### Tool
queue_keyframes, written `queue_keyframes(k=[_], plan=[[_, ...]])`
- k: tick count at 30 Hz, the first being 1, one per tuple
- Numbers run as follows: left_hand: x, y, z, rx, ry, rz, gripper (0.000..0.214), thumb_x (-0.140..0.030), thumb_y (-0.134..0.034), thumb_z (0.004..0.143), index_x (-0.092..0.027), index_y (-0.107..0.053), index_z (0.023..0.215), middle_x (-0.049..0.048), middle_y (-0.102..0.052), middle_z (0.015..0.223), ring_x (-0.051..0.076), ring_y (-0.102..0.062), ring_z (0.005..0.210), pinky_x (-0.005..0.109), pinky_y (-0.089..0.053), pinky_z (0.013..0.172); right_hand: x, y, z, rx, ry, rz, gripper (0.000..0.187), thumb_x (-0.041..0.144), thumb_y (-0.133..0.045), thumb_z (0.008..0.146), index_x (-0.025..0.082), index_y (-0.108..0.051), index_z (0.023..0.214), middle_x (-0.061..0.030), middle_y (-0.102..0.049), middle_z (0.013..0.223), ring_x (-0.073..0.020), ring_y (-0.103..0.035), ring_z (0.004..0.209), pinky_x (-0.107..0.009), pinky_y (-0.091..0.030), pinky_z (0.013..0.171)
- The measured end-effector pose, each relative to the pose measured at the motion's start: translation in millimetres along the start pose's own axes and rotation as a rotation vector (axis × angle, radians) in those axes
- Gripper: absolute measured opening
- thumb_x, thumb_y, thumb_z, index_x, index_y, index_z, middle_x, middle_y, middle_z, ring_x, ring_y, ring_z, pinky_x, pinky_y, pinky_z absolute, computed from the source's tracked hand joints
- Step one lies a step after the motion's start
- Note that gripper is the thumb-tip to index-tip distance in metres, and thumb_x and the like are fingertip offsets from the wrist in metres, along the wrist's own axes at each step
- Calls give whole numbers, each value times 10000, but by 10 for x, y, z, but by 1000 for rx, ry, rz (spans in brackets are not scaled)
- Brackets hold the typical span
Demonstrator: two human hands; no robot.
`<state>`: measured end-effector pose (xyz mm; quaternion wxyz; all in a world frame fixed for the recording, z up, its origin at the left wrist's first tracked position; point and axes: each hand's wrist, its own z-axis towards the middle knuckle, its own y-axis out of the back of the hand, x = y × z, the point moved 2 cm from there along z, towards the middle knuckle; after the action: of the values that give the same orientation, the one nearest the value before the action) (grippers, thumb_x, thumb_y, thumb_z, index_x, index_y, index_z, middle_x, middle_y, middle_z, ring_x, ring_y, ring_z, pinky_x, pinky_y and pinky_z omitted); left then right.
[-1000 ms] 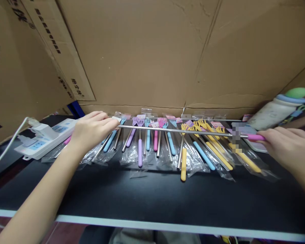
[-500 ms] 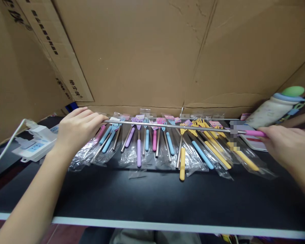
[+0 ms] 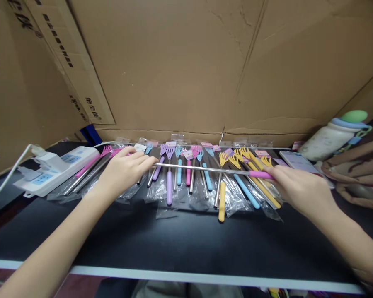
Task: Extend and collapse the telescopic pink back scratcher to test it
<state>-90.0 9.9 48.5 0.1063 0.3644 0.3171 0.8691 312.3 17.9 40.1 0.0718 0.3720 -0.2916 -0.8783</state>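
Pink-handled telescopic steel rod (image 3: 205, 169) is held level between both hands, just above a row of bagged pastel back scratchers (image 3: 174, 178) on the black tabletop (image 3: 186, 240). Left hand (image 3: 124, 169) pinches the bare metal tip; right hand (image 3: 295, 188) closed on the pink grip. Looks light, stiff, slick on the steel; grip end is the safer hold. White power strip (image 3: 56, 165) sits outboard of the left hand.
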Motion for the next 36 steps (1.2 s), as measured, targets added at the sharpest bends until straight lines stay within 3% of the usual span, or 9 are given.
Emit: queue_keyframes(k=[9,13,18,21,24,29,36], plan=[[-499,67,178,-47,-56,-110,259,-60,-387,899,-174,-571,757,-32,-527,546,123,-488,529,272,-349,646,734,215,477,-55,90,257,262,210,-365,962,172,-560,792,17,-551,571,-109,-475,494,-259,-249,520],[-593,79,186,-31,-34,-111,282,-28,-375,882,-170,-551,714,-25,-519,537,125,-480,524,275,-348,642,940,273,606,-43,92,280,238,163,-384,945,168,-551,776,18,-528,562,-107,-452,478,-267,-216,520],[-583,69,171,-19,-18,-138,263,-39,-394,885,-180,-584,770,-28,-537,538,126,-496,541,285,-354,651,953,271,611,-32,73,288,243,151,-391,940,170,-559,766,17,-537,558,-107,-450,482,-265,-219,529],[-526,81,170,-39,10,-175,161,-177,-453,919,-202,-612,906,-22,-593,597,138,-531,605,290,-355,638,907,260,597,-45,65,294,280,210,-367,963,174,-568,771,18,-547,555,-109,-448,476,-265,-227,532],[-421,107,159,-32,60,-175,153,-303,-502,912,-208,-619,884,-5,-648,709,158,-557,695,305,-376,687,829,246,576,-52,55,286,278,265,-379,967,177,-577,793,18,-572,579,-109,-458,484,-265,-232,538],[-341,122,136,-13,0,-104,237,-261,-451,936,-204,-603,763,-15,-606,650,151,-536,670,302,-376,719,743,196,523,-57,12,269,259,298,-423,951,177,-580,783,17,-580,585,-107,-464,493,-263,-219,528],[-453,115,127,-58,-62,-60,232,-138,-443,918,-196,-606,764,-17,-550,593,137,-502,630,288,-369,701,911,211,520,-83,25,320,276,244,-419,945,168,-576,730,24,-531,532,-97,-421,467,-260,-210,512]])
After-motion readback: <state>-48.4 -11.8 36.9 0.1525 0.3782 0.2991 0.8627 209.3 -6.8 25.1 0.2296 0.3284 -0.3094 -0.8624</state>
